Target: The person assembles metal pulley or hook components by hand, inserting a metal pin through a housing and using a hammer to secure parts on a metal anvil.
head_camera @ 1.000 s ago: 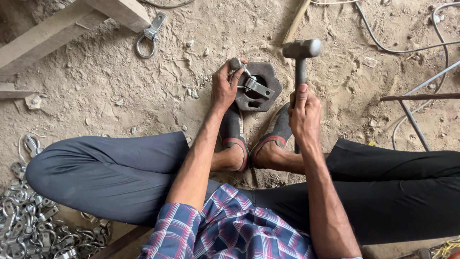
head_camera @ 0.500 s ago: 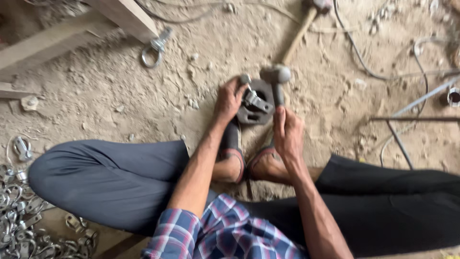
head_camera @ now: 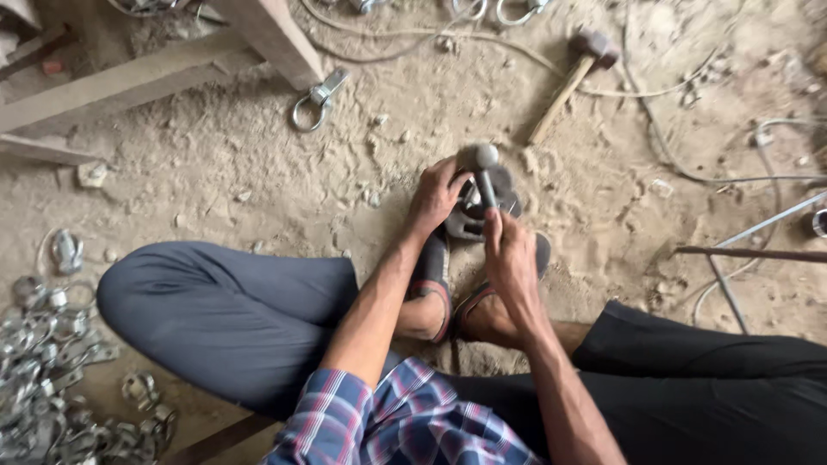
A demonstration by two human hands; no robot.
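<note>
Right hand point(head_camera: 508, 250) grips hammer point(head_camera: 485, 172); left hand point(head_camera: 438, 194) steadies dark metal block point(head_camera: 469, 220).

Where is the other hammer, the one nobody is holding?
The spare hammer lies on the dusty ground near the top right of the head view, beside a thin cable, beyond the right hand.
</note>
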